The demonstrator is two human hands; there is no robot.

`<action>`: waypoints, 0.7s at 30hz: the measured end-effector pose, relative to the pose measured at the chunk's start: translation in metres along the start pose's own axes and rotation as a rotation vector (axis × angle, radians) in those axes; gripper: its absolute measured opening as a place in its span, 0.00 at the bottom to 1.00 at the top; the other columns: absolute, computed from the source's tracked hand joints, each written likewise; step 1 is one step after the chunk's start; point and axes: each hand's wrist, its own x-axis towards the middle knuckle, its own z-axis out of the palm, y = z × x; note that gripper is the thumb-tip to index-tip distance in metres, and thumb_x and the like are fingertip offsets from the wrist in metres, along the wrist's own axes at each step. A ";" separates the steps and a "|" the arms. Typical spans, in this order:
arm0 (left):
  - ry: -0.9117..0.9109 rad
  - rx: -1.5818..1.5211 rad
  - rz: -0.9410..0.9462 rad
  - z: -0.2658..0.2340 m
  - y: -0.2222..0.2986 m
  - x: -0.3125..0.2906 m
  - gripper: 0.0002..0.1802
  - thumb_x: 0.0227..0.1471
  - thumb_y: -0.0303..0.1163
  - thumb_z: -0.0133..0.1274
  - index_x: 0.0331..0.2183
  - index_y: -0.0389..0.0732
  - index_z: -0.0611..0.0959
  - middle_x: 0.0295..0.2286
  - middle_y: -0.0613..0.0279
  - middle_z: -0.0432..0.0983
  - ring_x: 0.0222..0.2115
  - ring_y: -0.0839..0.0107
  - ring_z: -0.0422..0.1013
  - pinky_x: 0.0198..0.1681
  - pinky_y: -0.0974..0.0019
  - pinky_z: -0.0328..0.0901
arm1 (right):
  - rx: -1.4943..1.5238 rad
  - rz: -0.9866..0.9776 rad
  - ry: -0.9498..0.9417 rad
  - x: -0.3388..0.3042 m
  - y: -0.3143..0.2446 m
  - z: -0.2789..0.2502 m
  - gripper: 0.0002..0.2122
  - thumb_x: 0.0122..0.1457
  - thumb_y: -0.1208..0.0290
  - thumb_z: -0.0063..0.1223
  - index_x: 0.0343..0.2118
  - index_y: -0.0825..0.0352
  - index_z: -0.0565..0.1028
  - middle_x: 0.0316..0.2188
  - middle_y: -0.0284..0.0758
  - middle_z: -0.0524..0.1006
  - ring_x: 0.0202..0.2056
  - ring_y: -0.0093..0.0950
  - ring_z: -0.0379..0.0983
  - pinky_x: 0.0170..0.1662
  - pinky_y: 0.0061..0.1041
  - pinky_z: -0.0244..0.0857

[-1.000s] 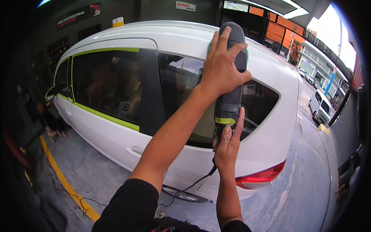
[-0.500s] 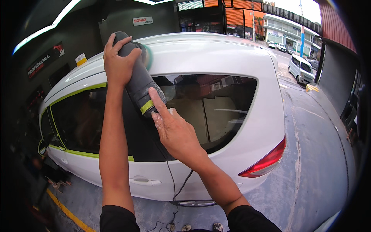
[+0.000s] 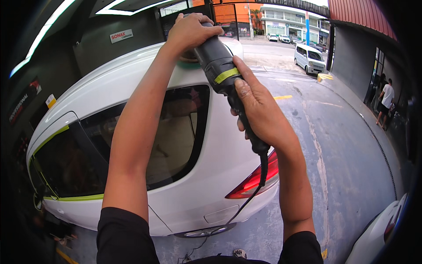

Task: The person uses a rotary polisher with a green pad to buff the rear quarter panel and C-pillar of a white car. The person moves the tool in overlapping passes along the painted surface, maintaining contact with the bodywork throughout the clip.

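Note:
Both my hands hold a black car polisher [image 3: 214, 56] over the rear end of a white car's roof [image 3: 112, 77]. My left hand [image 3: 190, 31] grips the polisher's head from above, thumb along its side. Around the rear handle my right hand [image 3: 263, 108] is wrapped, near a strip of yellow-green tape [image 3: 227, 75]. A sliver of green pad [image 3: 189, 65] shows under the head, against or close to the paint; my left hand and forearm hide most of it. The black power cord [image 3: 246, 204] hangs from the handle past the red tail light [image 3: 255, 178] to the floor.
Yellow-green masking tape [image 3: 81, 198] edges the side windows. A yellow and white box [image 3: 51, 101] sits at the roof's far side. Another white car [image 3: 373, 237] stands at lower right. A person in a white shirt [image 3: 387, 96] is by the right wall; a white van [image 3: 309, 58] is outside.
My view has shifted toward the car's rear. The polisher has moved back along the roof and away to the right. My right hand has changed from extended fingers to a full grip on the handle.

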 end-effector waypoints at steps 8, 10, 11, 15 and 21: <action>-0.223 -0.067 0.125 0.042 0.030 0.051 0.43 0.37 0.70 0.61 0.45 0.45 0.89 0.45 0.50 0.83 0.45 0.52 0.79 0.53 0.56 0.70 | 0.112 -0.067 0.260 0.003 0.008 0.001 0.26 0.74 0.58 0.34 0.73 0.53 0.55 0.28 0.35 0.72 0.20 0.18 0.67 0.20 0.20 0.65; -0.138 -0.026 0.068 0.035 0.037 0.018 0.39 0.36 0.69 0.62 0.46 0.56 0.88 0.55 0.62 0.77 0.64 0.45 0.61 0.62 0.40 0.63 | 0.114 -0.054 0.243 -0.018 0.025 0.034 0.26 0.75 0.63 0.29 0.74 0.53 0.51 0.33 0.37 0.71 0.23 0.20 0.66 0.21 0.20 0.67; -0.114 -0.008 0.076 0.026 0.032 -0.002 0.37 0.36 0.67 0.63 0.47 0.59 0.88 0.59 0.67 0.73 0.67 0.39 0.54 0.62 0.37 0.62 | 0.112 -0.060 0.285 -0.028 0.029 0.063 0.26 0.75 0.62 0.29 0.74 0.52 0.49 0.32 0.37 0.71 0.23 0.19 0.66 0.22 0.19 0.67; 0.052 -0.026 0.096 -0.019 -0.017 -0.089 0.31 0.36 0.59 0.63 0.44 0.58 0.89 0.61 0.68 0.70 0.68 0.41 0.51 0.61 0.41 0.65 | 0.176 -0.199 0.262 -0.051 0.040 0.165 0.26 0.76 0.60 0.28 0.75 0.52 0.45 0.37 0.38 0.72 0.23 0.17 0.65 0.22 0.17 0.65; 0.286 0.066 0.088 -0.124 -0.130 -0.196 0.27 0.38 0.52 0.66 0.42 0.54 0.89 0.62 0.64 0.70 0.68 0.44 0.53 0.66 0.45 0.58 | 0.064 -0.368 0.092 -0.055 0.021 0.289 0.29 0.73 0.67 0.36 0.75 0.56 0.45 0.42 0.45 0.76 0.27 0.34 0.71 0.30 0.30 0.68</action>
